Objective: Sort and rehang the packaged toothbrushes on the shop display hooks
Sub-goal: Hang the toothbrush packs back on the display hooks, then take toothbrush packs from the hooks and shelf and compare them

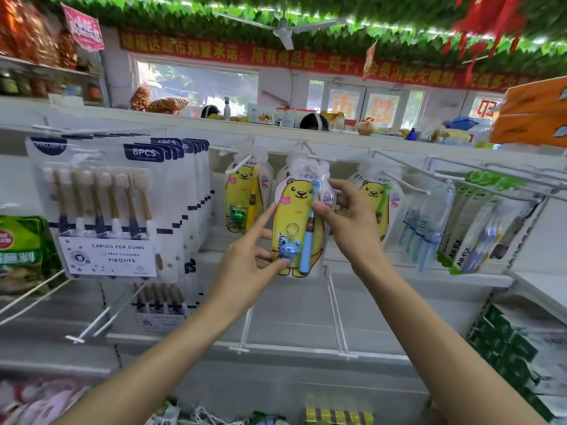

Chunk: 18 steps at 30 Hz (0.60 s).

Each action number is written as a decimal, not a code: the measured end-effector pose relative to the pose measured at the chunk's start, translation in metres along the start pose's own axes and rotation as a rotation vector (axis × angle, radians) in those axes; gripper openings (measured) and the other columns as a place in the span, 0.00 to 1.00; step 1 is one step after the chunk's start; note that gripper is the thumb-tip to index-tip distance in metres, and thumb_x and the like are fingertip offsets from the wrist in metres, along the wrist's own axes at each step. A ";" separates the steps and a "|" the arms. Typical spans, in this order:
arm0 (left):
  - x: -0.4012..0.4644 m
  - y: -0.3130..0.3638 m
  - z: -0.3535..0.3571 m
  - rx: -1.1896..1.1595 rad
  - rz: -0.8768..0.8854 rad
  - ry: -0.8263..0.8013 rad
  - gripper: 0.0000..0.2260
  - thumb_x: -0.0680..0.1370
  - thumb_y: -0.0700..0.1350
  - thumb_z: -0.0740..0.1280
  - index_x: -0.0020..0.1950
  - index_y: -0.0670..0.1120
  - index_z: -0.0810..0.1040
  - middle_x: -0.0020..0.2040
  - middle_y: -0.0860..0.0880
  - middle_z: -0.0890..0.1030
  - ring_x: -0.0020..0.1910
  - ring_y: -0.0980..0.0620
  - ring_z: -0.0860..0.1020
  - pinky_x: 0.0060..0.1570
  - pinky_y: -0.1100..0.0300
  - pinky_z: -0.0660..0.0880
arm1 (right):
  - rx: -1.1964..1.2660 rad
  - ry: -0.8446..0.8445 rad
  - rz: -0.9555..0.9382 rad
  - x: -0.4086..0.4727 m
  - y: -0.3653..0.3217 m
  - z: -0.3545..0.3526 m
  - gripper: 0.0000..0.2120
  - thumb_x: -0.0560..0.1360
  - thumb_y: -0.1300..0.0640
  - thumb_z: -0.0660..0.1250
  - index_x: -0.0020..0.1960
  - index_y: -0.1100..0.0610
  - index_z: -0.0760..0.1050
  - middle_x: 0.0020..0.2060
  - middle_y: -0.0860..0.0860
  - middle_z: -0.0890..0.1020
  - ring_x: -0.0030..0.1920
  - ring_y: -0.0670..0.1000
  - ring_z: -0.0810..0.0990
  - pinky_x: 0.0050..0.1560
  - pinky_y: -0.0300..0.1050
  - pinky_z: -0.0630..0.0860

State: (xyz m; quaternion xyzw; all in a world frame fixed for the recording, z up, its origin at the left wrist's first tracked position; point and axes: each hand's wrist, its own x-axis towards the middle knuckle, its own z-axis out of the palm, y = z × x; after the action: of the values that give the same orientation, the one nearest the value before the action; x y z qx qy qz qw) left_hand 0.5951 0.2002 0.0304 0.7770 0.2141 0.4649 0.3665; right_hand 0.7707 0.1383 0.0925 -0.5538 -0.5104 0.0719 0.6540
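Head view: glossy bear-shaped toothbrush pack (299,222) between hands.

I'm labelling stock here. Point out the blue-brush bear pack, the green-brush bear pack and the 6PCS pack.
blue-brush bear pack (293,210): head view, bear's yellow body.
green-brush bear pack (371,199): head view, bear's face.
6PCS pack (116,254): head view, white label.
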 end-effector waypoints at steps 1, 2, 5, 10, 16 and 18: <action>0.006 -0.003 0.002 0.012 0.002 0.004 0.44 0.72 0.40 0.77 0.76 0.69 0.58 0.54 0.60 0.79 0.41 0.56 0.84 0.49 0.54 0.82 | -0.020 -0.003 0.009 0.007 0.003 0.001 0.18 0.76 0.60 0.73 0.64 0.54 0.75 0.52 0.52 0.84 0.51 0.53 0.85 0.47 0.47 0.83; 0.012 -0.007 0.003 0.024 0.004 0.009 0.44 0.72 0.40 0.77 0.76 0.69 0.58 0.54 0.60 0.79 0.41 0.56 0.84 0.49 0.53 0.83 | -0.050 -0.004 0.017 0.014 0.006 0.003 0.17 0.76 0.60 0.73 0.63 0.53 0.75 0.52 0.52 0.84 0.50 0.53 0.85 0.46 0.48 0.83; 0.030 -0.018 0.008 0.053 -0.011 0.025 0.43 0.73 0.40 0.76 0.77 0.68 0.57 0.54 0.56 0.78 0.41 0.55 0.84 0.49 0.54 0.82 | -0.109 -0.028 0.021 0.032 0.015 0.006 0.16 0.76 0.58 0.72 0.63 0.53 0.76 0.50 0.51 0.84 0.47 0.52 0.85 0.48 0.53 0.83; 0.052 -0.031 0.019 0.113 -0.042 0.042 0.44 0.73 0.39 0.76 0.77 0.69 0.56 0.53 0.55 0.77 0.41 0.54 0.82 0.49 0.52 0.82 | -0.148 -0.010 0.037 0.050 0.031 0.009 0.11 0.75 0.57 0.73 0.55 0.53 0.75 0.49 0.50 0.84 0.48 0.51 0.84 0.51 0.58 0.82; 0.050 -0.039 0.027 0.176 -0.048 0.092 0.43 0.73 0.41 0.76 0.77 0.69 0.56 0.52 0.55 0.76 0.41 0.56 0.81 0.47 0.54 0.82 | -0.175 -0.019 0.009 0.042 0.042 0.002 0.09 0.75 0.47 0.73 0.49 0.50 0.76 0.43 0.48 0.84 0.45 0.49 0.84 0.44 0.59 0.83; 0.043 -0.037 0.028 0.198 -0.053 0.105 0.41 0.74 0.43 0.76 0.77 0.67 0.58 0.54 0.57 0.76 0.43 0.59 0.80 0.46 0.60 0.82 | -0.187 -0.041 0.005 0.034 0.044 -0.005 0.09 0.75 0.46 0.73 0.50 0.46 0.75 0.43 0.47 0.83 0.44 0.49 0.84 0.43 0.57 0.83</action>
State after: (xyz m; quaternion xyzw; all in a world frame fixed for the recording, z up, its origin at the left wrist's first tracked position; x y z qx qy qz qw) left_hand 0.6403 0.2424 0.0183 0.7782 0.2983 0.4715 0.2883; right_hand 0.8107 0.1739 0.0778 -0.6121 -0.5270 0.0369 0.5885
